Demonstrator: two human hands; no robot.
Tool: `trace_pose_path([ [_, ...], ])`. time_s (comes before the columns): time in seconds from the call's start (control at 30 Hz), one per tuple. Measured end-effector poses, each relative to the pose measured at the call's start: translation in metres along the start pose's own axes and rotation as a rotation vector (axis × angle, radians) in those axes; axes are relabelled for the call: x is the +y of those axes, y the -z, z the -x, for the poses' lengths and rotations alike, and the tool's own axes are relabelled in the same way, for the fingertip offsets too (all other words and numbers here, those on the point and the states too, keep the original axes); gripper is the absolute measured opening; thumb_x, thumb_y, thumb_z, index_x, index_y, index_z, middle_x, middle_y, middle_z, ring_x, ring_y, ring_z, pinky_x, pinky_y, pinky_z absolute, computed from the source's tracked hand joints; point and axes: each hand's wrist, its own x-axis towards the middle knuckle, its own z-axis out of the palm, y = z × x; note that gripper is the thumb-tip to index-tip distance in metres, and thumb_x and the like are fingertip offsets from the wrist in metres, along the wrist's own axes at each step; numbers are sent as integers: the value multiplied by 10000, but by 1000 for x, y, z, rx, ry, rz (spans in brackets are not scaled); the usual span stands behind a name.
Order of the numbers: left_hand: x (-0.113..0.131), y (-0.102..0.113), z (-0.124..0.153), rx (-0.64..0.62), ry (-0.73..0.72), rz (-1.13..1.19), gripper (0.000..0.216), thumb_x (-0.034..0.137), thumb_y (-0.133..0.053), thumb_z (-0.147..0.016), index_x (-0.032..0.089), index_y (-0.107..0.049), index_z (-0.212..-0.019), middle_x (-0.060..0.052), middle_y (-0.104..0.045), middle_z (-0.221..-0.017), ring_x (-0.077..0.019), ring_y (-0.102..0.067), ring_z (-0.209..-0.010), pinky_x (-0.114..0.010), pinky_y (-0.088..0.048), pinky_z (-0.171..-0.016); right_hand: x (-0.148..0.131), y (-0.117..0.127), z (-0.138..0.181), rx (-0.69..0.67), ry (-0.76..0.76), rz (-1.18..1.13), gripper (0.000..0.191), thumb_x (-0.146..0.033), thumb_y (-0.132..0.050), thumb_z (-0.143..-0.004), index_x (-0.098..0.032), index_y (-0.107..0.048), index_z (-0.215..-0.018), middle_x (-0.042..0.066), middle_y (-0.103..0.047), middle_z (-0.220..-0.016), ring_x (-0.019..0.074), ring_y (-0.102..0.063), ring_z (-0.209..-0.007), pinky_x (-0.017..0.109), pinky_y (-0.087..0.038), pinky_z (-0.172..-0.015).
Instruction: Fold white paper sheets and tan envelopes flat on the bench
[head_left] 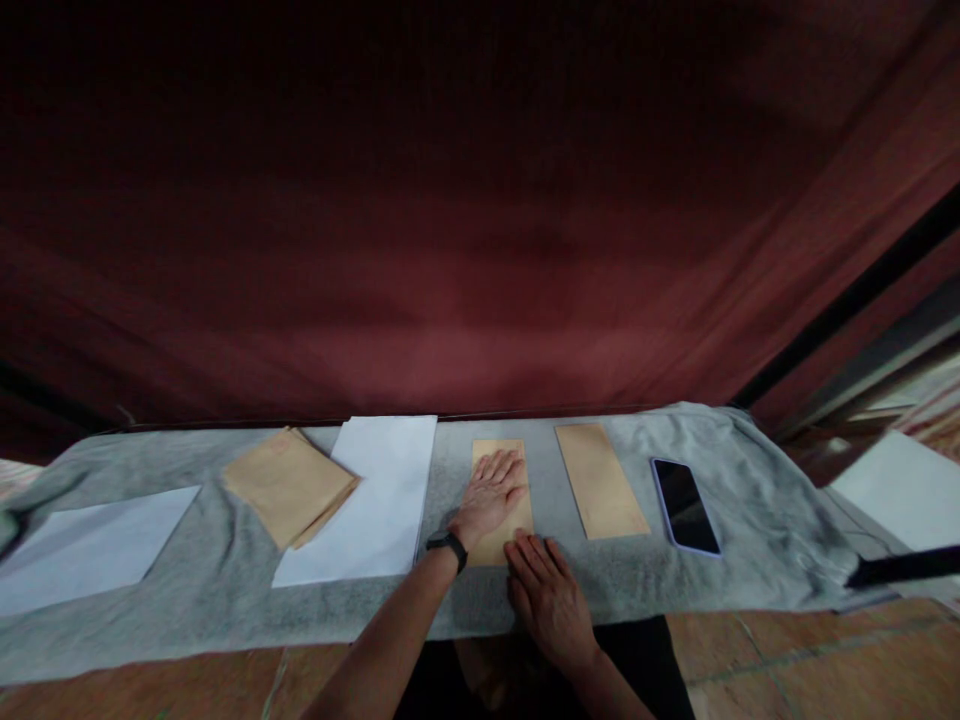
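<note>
A brown envelope [491, 552] lies lengthwise in front of me on the grey cloth. My left hand [491, 492], with a dark band on its wrist, rests flat over the envelope's middle, fingers outstretched, and hides part of it. At the envelope's lower right corner is my right hand [549, 595], palm down with its fingers extended and their tips at the paper's edge. Neither hand grips anything. To the right lies a second brown envelope [601, 482], apart from both hands.
Left of my hands is a stack of white paper [382, 500], partly under a pile of brown envelopes [289, 485]. Another white sheet [105, 545] lies far left. A phone [685, 506] lies at right. Behind the cloth-covered table [225, 620] hangs a dark red curtain [480, 300].
</note>
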Motion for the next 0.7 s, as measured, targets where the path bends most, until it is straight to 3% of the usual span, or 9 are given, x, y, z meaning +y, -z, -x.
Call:
trace_pose_path([
  [0.33,16,4,25,-29,-11,32,547,419,-347,-1032,205,-371,-1535,-55,-348,-1621,-217,-265,-1510,-438,-206,-1243,1,1,3,0,-6,-46,442,-227,-478,-995,-270,-544,-1430,48,-607,-1420,227,-552,-1324,456,-361,-1177],
  [0.7,23,6,47,-27,-48,11,499,375,-318,-1046,258,-391,-1526,1,-379,-1607,-233,-254,-1512,-456,-232,-1230,2,3,6,-16,35,-45,444,-225,-449,-1009,-239,-521,-1447,45,-592,-1436,234,-532,-1343,479,-336,-1188],
])
